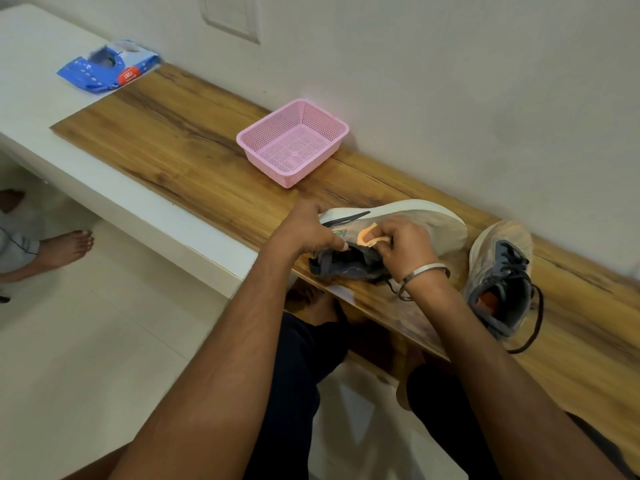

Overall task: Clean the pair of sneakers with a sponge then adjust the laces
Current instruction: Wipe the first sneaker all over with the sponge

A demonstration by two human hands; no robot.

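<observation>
— Left hand?
— Centre of the frame, curled over the heel end of a sneaker tipped on its side, pale sole turned toward the wall, dark collar toward the counter's near edge.
— Right hand?
— Just right of the left, fingers bunched together and pinching a small orange sponge against the sneaker's side. Metal bangle around that wrist.
— Second sneaker?
— Right of the frame, upright on the wooden counter, just beside the first. Grey-blue upper, orange lining inside, dark laces loose and trailing toward the near edge.
— Touching the first?
— Cannot tell; hidden behind the right wrist.
— Anything else on the counter?
— Pink perforated basket above centre, near the wall, well apart from both sneakers. Blue and white packet at upper left, lying on the white ledge with one corner over the end of the wood.
— Lower left?
— Bare foot of another person on the pale floor tiles.
</observation>
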